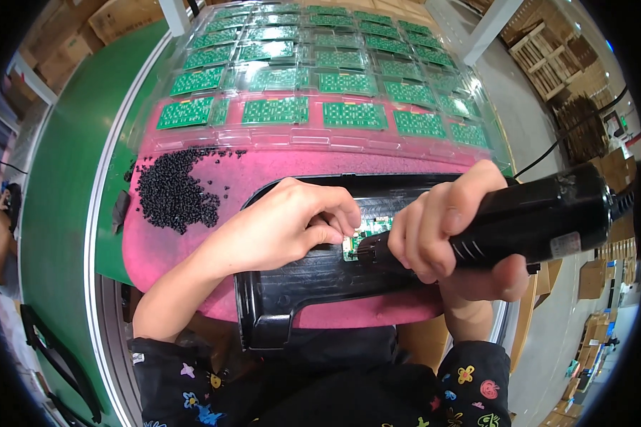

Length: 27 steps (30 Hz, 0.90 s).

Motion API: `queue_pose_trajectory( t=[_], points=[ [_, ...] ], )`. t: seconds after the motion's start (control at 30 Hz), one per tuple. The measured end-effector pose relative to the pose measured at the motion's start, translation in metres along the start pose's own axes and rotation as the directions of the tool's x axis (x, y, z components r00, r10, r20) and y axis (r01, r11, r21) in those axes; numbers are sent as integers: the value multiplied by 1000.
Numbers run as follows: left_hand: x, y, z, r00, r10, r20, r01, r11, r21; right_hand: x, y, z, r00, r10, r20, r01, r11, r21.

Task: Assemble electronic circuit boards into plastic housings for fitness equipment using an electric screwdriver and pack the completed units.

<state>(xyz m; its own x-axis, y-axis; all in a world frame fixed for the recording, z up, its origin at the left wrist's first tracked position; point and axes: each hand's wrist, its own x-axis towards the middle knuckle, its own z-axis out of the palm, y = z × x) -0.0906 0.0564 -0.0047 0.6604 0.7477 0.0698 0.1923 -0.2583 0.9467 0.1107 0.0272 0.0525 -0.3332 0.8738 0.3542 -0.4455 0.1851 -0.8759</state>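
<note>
My right hand (pixel 441 228) is wrapped round a thick black electric screwdriver (pixel 548 213), its tip end pointing left and down at a small green circuit board (pixel 379 226). The board lies inside a long black plastic housing (pixel 278 285) in front of me. At the board's left edge, close to the screwdriver's tip, my left hand (pixel 285 224) has its thumb and fingers drawn together. Whatever sits between those fingertips is too small or hidden to name. Part of the board is covered by both hands.
A pink mat (pixel 221 167) lies under the housing. On its left is a heap of small black screw-like pieces (pixel 174 192), beside a dark block (pixel 120 211). Clear plastic trays (pixel 278 139) with rows of green circuit boards stand behind. A cable (pixel 623 203) trails from the screwdriver.
</note>
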Motion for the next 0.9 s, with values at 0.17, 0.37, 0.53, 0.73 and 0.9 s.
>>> queue_pose_trajectory(
  t=[0.17,0.37,0.53,0.73,0.9],
  points=[
    [-2,-1,-2,1000,-19,1,19,999,29,-1,-1,5,990,126,-64,-131,988,-86],
    [-3,6,-5,990,-139,19,138,988,66,-3,6,4,989,144,-40,-148,983,-111],
    [-4,0,-5,999,-28,-26,31,991,127,-4,12,10,994,102,-36,-105,990,-95],
    [-5,-2,-4,1000,6,-25,-3,992,126,-1,8,12,996,-14,-88,3,992,-124],
    [-6,5,-4,995,-101,-27,103,991,91,2,15,5,995,-44,-86,26,979,-202]
  ],
)
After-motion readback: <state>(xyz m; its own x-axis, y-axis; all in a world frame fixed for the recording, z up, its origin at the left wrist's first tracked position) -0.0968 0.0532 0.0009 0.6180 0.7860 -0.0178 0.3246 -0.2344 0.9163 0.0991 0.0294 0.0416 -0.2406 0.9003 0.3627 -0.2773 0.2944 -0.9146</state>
